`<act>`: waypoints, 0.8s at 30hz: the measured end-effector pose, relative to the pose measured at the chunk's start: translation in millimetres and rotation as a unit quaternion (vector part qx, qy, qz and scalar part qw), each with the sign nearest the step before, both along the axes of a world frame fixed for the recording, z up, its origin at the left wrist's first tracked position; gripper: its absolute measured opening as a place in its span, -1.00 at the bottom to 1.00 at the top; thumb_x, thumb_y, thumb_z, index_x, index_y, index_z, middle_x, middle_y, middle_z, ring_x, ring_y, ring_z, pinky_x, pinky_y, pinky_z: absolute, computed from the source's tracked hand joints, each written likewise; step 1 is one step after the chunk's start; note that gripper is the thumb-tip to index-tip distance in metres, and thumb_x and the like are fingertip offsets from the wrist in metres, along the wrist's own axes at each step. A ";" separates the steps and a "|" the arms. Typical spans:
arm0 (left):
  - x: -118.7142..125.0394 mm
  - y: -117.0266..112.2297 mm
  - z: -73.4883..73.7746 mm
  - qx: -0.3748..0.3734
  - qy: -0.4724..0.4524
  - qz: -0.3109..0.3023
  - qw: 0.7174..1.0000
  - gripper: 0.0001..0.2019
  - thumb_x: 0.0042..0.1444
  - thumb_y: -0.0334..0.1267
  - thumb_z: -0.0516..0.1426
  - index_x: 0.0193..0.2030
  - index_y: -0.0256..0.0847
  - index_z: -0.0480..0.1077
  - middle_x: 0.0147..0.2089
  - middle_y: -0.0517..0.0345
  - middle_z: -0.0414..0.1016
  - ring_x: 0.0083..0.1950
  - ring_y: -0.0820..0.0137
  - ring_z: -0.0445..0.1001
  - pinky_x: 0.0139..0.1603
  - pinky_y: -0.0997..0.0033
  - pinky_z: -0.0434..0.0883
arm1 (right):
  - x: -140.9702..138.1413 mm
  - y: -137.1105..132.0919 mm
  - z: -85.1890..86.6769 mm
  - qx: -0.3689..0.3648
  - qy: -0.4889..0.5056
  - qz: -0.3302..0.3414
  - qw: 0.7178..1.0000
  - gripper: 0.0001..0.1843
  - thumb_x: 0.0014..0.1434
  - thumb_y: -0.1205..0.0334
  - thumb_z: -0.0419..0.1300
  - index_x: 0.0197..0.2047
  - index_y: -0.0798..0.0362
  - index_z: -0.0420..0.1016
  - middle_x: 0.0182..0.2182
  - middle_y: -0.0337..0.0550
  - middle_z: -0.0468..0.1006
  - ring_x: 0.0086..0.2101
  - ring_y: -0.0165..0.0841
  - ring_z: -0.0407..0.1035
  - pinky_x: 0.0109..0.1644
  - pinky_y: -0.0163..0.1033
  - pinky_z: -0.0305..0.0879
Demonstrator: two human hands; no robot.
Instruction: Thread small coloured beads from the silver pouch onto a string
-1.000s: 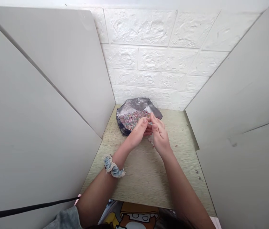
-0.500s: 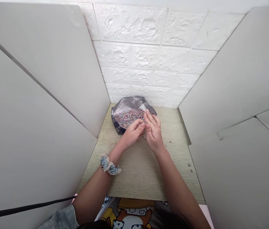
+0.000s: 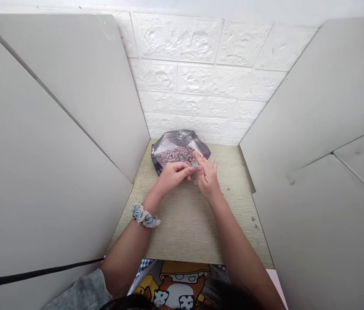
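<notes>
A foil-lined bag [image 3: 182, 137] lies open against the wall, with many small pink, white and pale-blue beads [image 3: 177, 154] in it. Just in front of its mouth, my left hand [image 3: 173, 175] pinches thumb against fingertips; a tiny pale-blue spot shows there, too small to name. Close beside it is my right hand [image 3: 207, 178], thumb bent in, index finger pointing up over the beads and other fingers partly hidden behind. Whatever sits between its thumb and fingers cannot be made out. Something thin and clear shows faintly below the fingertips.
The wooden tabletop [image 3: 185, 228] runs between pale panels on the left [image 3: 56, 150] and right [image 3: 324, 206]. A white brick-pattern wall [image 3: 198, 79] closes the back. Small metal bits [image 3: 254, 222] lie near the right edge. A blue scrunchie [image 3: 145, 216] circles my left wrist.
My left hand has shifted slightly left, its fingers straighter in the pinch. The right hand's fingers have spread, with the index finger now apart from the others. The view has tilted a little.
</notes>
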State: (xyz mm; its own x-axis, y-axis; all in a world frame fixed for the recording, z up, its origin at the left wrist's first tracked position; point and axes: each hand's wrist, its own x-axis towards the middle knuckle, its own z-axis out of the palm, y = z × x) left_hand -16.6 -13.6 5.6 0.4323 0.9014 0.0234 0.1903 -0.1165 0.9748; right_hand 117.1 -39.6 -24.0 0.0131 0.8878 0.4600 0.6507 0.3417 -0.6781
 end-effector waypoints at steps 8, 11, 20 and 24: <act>1.4 3.3 -5.8 0.057 0.034 -0.032 0.997 -0.73 -0.13 -0.11 0.12 -0.42 -0.31 0.46 -0.58 0.19 0.38 -0.53 0.55 0.26 -0.52 0.53 0.18 | -1.0 0.5 2.8 -0.025 -0.039 -0.020 0.999 -0.53 0.20 0.07 -0.34 0.17 -0.11 -0.07 0.07 -0.19 0.23 0.07 -0.29 0.07 0.10 0.23 -0.59; 1.6 2.6 -3.7 0.037 0.018 -0.036 0.999 -0.72 -0.14 -0.12 0.13 -0.38 -0.30 0.47 -0.54 0.18 0.43 -0.50 0.52 0.31 -0.47 0.52 0.23 | -1.2 -1.9 6.1 -0.030 -0.059 -0.029 0.997 -0.53 0.21 0.09 -0.35 0.17 -0.11 -0.07 0.07 -0.20 0.22 0.07 -0.29 0.06 0.10 0.24 -0.56; -0.4 5.5 -2.2 0.011 -0.021 -0.037 0.999 -0.82 -0.16 -0.20 0.15 -0.47 -0.29 0.43 -0.55 0.21 0.41 -0.52 0.57 0.30 -0.48 0.56 0.24 | 0.2 -8.8 15.8 -0.045 -0.113 -0.014 0.993 -0.54 0.20 0.16 -0.31 0.18 -0.11 -0.12 0.10 -0.18 0.18 0.07 -0.28 0.04 0.08 0.26 -0.56; -4.2 11.1 -2.6 -0.046 -0.124 0.051 0.990 -0.86 -0.08 -0.22 0.07 -0.48 -0.25 0.25 -0.71 0.37 0.14 -0.73 0.65 0.09 -0.73 0.62 0.03 | 1.9 -7.1 14.8 -0.075 -0.148 -0.040 0.985 -0.55 0.18 0.19 -0.27 0.15 -0.08 0.00 0.10 -0.15 0.17 0.08 -0.27 0.02 0.06 0.30 -0.57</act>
State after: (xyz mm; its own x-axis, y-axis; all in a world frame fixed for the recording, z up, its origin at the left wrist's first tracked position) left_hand -20.8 -2.5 2.9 0.3309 0.9431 0.0337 -0.0506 -0.0179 0.9986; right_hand 119.1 -46.6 -9.2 -0.0295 0.9477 0.3177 0.8485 0.1917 -0.4932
